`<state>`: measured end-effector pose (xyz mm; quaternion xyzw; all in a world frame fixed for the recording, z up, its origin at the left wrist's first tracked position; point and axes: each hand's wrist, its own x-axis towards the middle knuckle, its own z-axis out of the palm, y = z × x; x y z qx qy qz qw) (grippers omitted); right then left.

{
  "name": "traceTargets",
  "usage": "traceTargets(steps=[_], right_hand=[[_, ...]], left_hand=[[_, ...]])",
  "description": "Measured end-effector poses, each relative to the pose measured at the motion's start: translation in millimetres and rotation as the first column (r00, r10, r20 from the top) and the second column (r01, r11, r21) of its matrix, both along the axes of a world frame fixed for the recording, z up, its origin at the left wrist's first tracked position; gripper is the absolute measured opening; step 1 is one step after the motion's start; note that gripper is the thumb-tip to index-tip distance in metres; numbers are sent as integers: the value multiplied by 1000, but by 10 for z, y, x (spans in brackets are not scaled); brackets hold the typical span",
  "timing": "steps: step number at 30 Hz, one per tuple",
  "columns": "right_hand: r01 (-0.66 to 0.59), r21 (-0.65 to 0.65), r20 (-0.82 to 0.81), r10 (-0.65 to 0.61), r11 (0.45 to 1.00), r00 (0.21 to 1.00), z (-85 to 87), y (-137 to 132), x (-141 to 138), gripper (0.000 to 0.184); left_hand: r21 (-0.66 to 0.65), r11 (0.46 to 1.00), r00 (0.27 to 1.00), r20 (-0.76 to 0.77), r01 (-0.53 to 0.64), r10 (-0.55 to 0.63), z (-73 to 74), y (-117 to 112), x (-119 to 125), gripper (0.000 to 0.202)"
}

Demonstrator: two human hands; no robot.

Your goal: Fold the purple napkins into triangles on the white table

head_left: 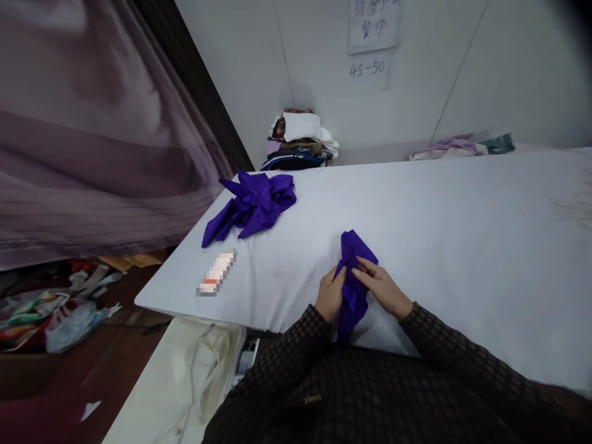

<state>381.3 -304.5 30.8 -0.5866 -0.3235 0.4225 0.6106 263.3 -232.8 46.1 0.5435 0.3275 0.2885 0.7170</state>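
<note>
Close to the table's front edge, a purple cloth napkin [354, 302] is gathered and folded between my two hands, its upper corner pointing away from me and its lower end hanging toward my body. My left hand [330, 293] grips the left side of the bunched fabric, thumb on top. From the right, my right hand [382, 287] pinches a fold near the middle with thumb and fingers. Part of the fingers on both hands is hidden by the cloth. Farther off at the left lies a crumpled heap of the same purple cloth [259, 200].
A white-covered table [439, 246] spans the front. A blurred flat object [217, 273] lies near its left edge. Folded clothes [298, 142] are stacked by the wall, with more fabric [456, 147] farther right. A pale curtain [92, 135] hangs left; plastic bags [69, 327] sit below.
</note>
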Motion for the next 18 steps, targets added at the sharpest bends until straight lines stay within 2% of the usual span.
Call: traceTargets(steps=[2,5,8,10,12,14,16,18], right_hand=[[-45,-29,-12,44,999,999,-7,-7,14,34],[-48,-58,5,49,997,999,-19,-25,47,31],[-40,-54,71,44,998,997,12,-52,133,31],[0,-37,123,5,999,992,72,-75,252,30],[89,12,163,-90,996,983,164,-102,427,29],[230,102,179,-245,968,953,275,-139,640,27],[394,203,148,-426,896,893,377,-193,851,24],[507,261,88,-543,822,835,434,-266,1019,23]], left_hand=[[-58,998,999,-38,-12,10,-38,1,22,36],[-120,992,998,-61,-32,24,-64,38,35,34],[-137,988,998,-19,-67,65,2,140,31,32],[-104,985,990,18,-139,142,100,266,10,35],[-32,971,970,52,-236,238,226,435,-32,40],[46,940,938,93,-338,333,360,625,-91,44],[84,892,890,156,-444,429,474,803,-153,47],[89,841,834,218,-534,507,531,945,-207,48]])
